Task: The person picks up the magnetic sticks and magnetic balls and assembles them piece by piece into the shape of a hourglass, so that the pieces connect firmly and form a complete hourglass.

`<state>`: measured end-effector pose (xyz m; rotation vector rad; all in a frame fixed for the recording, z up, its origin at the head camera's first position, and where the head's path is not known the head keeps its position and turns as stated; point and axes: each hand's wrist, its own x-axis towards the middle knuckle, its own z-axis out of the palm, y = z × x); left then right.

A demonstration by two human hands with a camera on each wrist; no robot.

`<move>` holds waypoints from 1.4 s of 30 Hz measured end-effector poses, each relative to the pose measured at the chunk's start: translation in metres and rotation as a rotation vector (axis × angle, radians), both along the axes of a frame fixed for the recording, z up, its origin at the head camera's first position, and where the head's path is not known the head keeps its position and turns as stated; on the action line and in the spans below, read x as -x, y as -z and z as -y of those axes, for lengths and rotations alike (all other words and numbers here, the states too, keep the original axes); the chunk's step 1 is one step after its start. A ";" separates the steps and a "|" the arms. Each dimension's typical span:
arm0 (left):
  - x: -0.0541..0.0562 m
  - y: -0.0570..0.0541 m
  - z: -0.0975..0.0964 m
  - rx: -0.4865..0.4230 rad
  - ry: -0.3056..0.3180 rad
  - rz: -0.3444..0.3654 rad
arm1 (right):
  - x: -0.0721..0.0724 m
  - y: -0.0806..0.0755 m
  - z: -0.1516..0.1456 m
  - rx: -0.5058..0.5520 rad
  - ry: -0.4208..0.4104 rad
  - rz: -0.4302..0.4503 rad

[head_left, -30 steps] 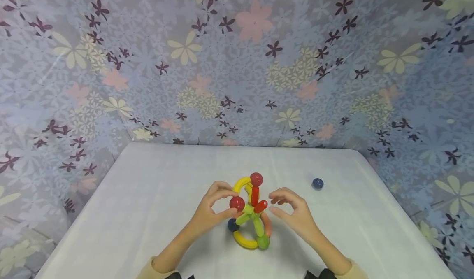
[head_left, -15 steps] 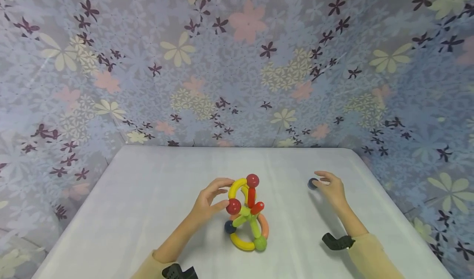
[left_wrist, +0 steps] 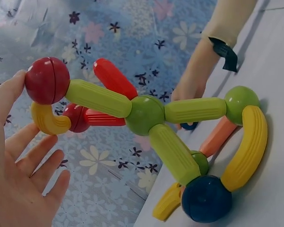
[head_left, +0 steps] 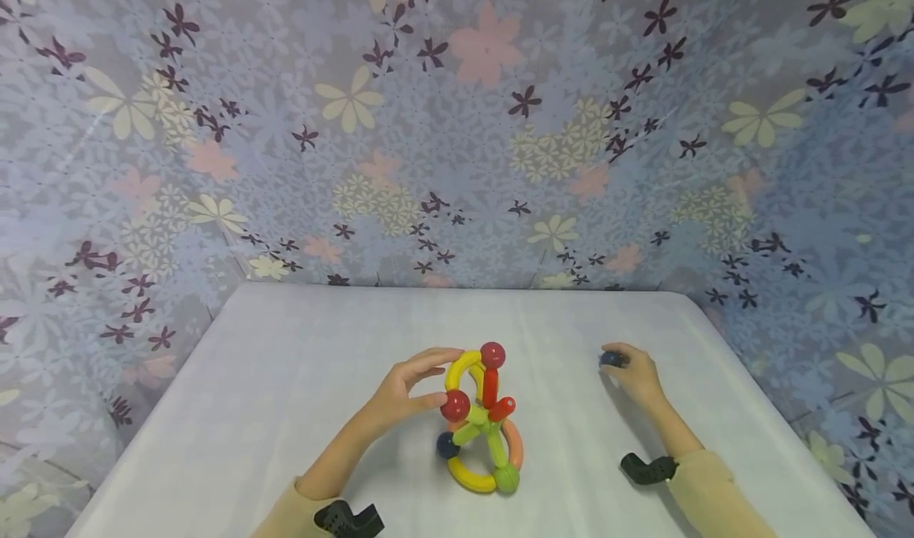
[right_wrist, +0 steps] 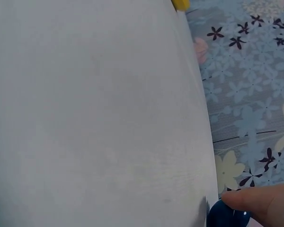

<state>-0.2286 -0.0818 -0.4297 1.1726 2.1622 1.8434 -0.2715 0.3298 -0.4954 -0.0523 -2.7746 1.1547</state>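
A toy structure of sticks and balls stands on the table in the head view. In the left wrist view, a green ball joins its green and red sticks. My left hand is at its left side, thumb against a red ball. The other fingers are spread and fairly straight, one tip right at a yellow curved stick. Far to the right, my right hand pinches a dark blue ball, which the right wrist view catches only at its bottom edge.
A white cloth covers the table. Behind it hangs a flower-patterned backdrop. Dark bands sit around both wrists. A bit of yellow shows at the top of the right wrist view.
My right hand has moved right from beside the structure to the loose dark blue ball and now pinches it. My left hand has eased from pinching the red ball to touching it.
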 end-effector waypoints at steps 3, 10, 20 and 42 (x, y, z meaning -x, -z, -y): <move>-0.001 0.002 0.000 0.012 0.032 0.014 | -0.008 -0.004 0.006 0.017 0.028 0.001; -0.004 0.004 0.001 0.055 0.041 -0.018 | -0.035 -0.035 0.046 0.099 0.044 -0.139; -0.004 0.004 0.002 0.041 0.006 -0.032 | -0.077 -0.090 0.113 0.351 -0.190 -0.281; -0.018 0.012 -0.001 0.013 -0.096 -0.068 | -0.107 -0.096 0.149 0.392 -0.455 -0.258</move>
